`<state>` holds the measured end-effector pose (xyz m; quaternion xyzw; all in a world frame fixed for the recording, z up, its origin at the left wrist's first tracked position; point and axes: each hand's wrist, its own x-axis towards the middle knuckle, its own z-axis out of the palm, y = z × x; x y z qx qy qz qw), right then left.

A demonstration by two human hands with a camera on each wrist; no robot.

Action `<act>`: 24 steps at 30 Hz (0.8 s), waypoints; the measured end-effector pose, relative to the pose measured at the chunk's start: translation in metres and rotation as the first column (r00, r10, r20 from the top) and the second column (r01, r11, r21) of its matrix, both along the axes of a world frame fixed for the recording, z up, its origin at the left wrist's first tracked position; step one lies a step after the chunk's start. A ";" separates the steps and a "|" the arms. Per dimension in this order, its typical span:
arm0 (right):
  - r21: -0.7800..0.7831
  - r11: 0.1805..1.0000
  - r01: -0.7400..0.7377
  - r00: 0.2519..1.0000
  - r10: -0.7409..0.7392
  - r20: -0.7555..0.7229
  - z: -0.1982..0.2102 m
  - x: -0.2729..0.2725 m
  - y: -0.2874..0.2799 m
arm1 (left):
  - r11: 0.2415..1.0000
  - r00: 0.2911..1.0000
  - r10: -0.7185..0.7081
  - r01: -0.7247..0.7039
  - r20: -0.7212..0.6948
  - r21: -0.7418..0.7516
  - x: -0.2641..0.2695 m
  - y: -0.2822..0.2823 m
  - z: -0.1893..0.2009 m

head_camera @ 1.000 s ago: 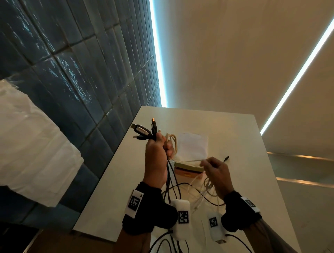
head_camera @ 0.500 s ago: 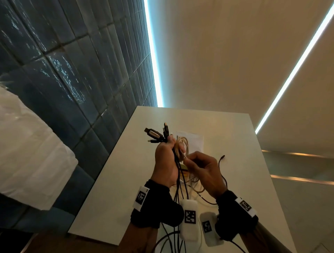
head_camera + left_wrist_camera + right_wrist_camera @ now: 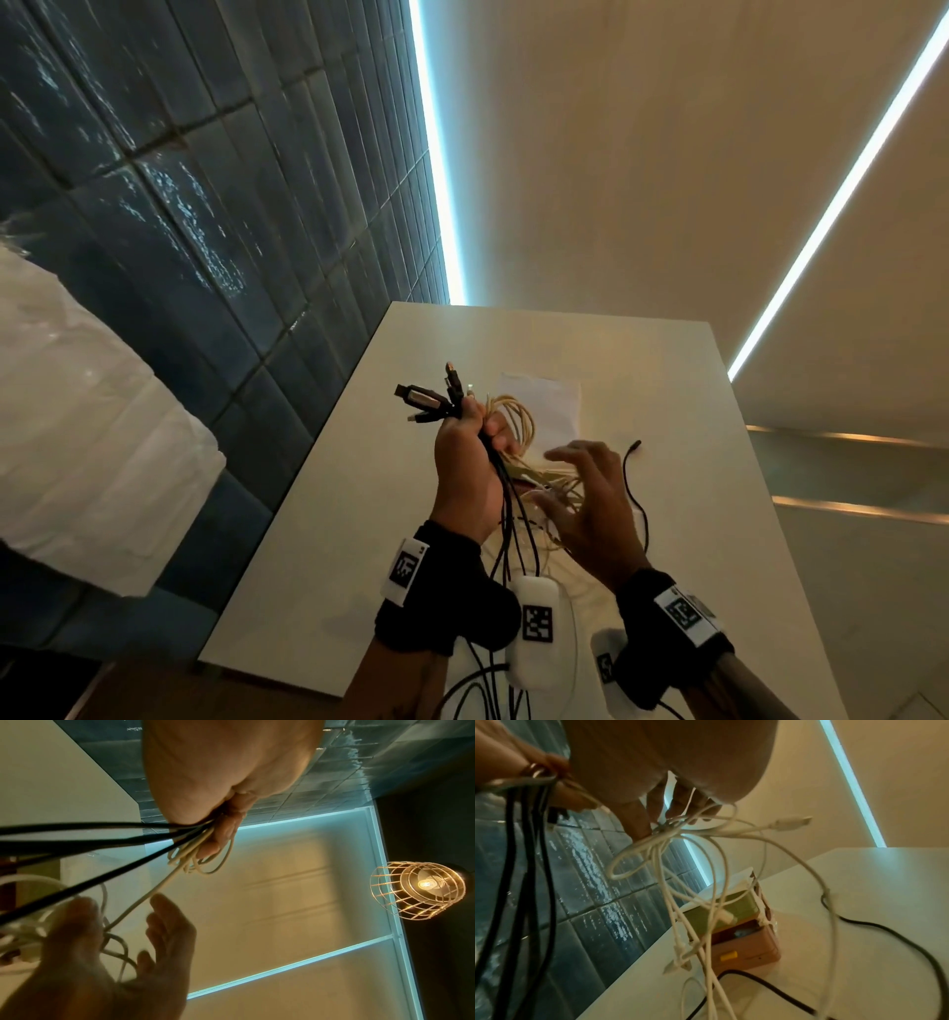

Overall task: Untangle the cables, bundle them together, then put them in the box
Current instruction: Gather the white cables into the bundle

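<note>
My left hand (image 3: 477,437) is raised above the table and grips a bunch of black cables (image 3: 515,519) and white cables (image 3: 519,419). Black plugs (image 3: 423,401) stick out above its fist. In the left wrist view its fingers (image 3: 221,833) curl round the strands. Just right of it my right hand (image 3: 570,483) has its fingers spread among the loose white strands. White cables (image 3: 664,833) hang tangled below its fingertips (image 3: 680,805). The box (image 3: 746,925), green and pink with a yellow latch, stands open on the table beneath.
A black cable (image 3: 885,939) trails over the white table (image 3: 708,539), its plug end (image 3: 637,444) raised beside my right hand. A white sheet (image 3: 557,398) lies beyond the hands. A dark tiled wall (image 3: 205,205) runs along the left edge. A wire-cage lamp (image 3: 416,890) hangs overhead.
My right hand drew a white cable in to the left fist, pinched it there, then let go and spread its fingers. The left fist has stayed raised on the bunch.
</note>
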<state>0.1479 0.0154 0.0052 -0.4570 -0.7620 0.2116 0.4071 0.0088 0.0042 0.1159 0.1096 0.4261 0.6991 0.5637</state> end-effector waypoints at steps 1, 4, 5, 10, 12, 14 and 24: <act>-0.020 0.999 0.044 0.999 -0.044 0.004 -0.001 0.005 0.000 | 1.000 1.000 0.011 -0.011 0.006 0.006 -0.003 0.000 -0.001; -0.208 0.978 -0.004 0.999 -0.002 -0.032 -0.002 0.018 0.002 | 1.000 0.999 0.021 -0.021 0.044 0.009 -0.006 0.000 -0.004; -0.278 0.959 -0.050 0.997 0.034 -0.063 -0.001 0.021 0.003 | 1.000 0.998 0.017 -0.018 0.056 0.008 -0.006 0.000 -0.004; -0.448 0.875 -0.184 0.970 0.087 -0.229 0.008 0.024 0.003 | 0.999 0.997 0.002 -0.006 0.083 0.044 -0.008 0.001 -0.004; -0.518 0.813 -0.265 0.927 0.067 -0.370 0.012 0.025 0.002 | 0.998 0.998 0.003 -0.007 0.068 0.056 -0.012 0.002 -0.007; -0.549 0.774 -0.315 0.884 0.029 -0.467 0.015 0.027 0.001 | 0.998 1.000 0.012 -0.011 -0.002 0.066 -0.016 0.002 -0.009; -0.426 0.843 -0.328 0.923 0.189 -0.335 0.054 0.027 0.007 | 0.990 0.641 -0.139 0.119 -0.755 -0.081 -0.023 0.001 -0.027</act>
